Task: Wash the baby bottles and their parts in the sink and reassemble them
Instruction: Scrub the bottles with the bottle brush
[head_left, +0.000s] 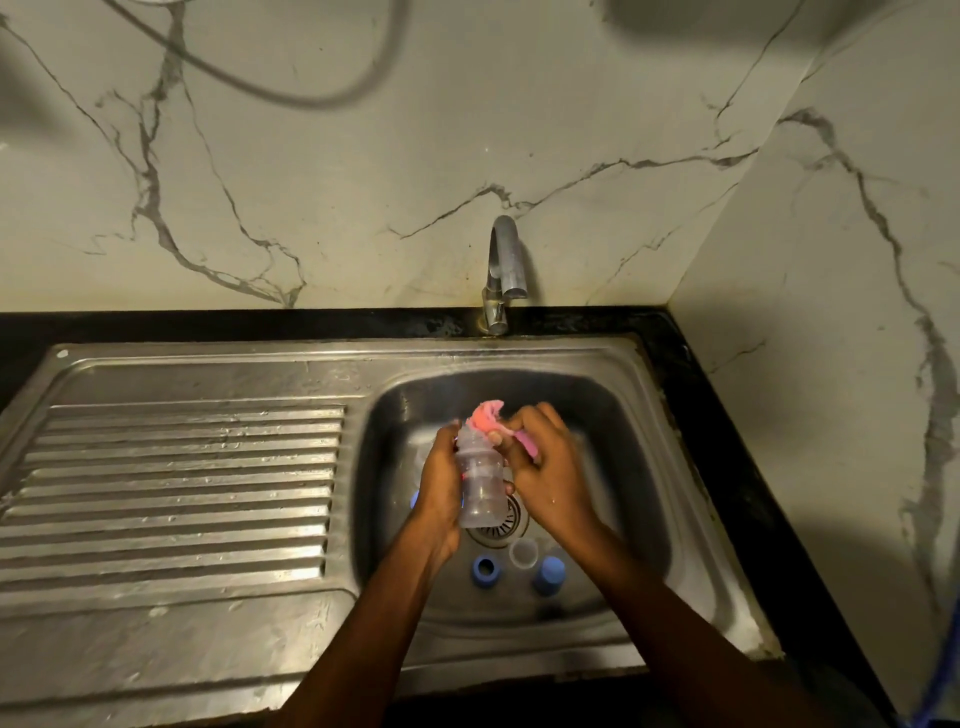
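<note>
My left hand (441, 480) grips a clear baby bottle (480, 480) upright over the steel sink basin (634, 467). My right hand (545, 467) holds a pink cloth or sponge (485, 418) pressed at the bottle's open mouth. On the basin floor near the front lie a blue ring (485, 570), a clear cap or teat (523, 552) and a blue cap (549, 573). A further blue part (414, 500) shows just left of my left wrist, mostly hidden.
The chrome tap (505, 270) stands behind the basin with no water visible. A ribbed steel drainboard (171, 493) lies to the left. The drain strainer (498, 525) sits under the bottle. Black counter edge and marble walls close in at back and right.
</note>
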